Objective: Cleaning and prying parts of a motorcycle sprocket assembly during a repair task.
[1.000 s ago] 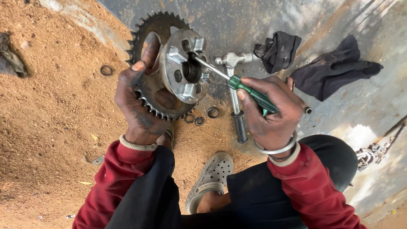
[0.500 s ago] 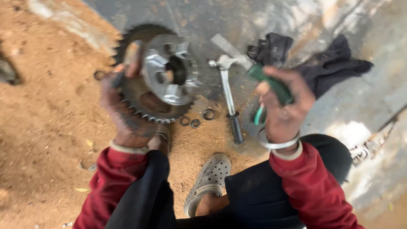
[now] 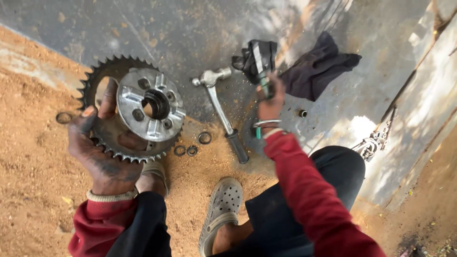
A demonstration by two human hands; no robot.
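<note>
Ground: grey concrete slab meeting loose orange sand; outdoors, sunlit.
Left hand: clenched on the toothed sprocket, thumb on its rim; silver hub bolted on.
Right hand: fist closed around a green-handled screwdriver, raised right of the sprocket.
Between hands: one kick lever, three small rings.
Beyond right hand: two dark cloths.

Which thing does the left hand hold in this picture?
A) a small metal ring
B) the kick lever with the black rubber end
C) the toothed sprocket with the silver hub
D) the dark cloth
C: the left hand grips the toothed sprocket by its rim, while the kick lever lies apart on the ground.
</note>
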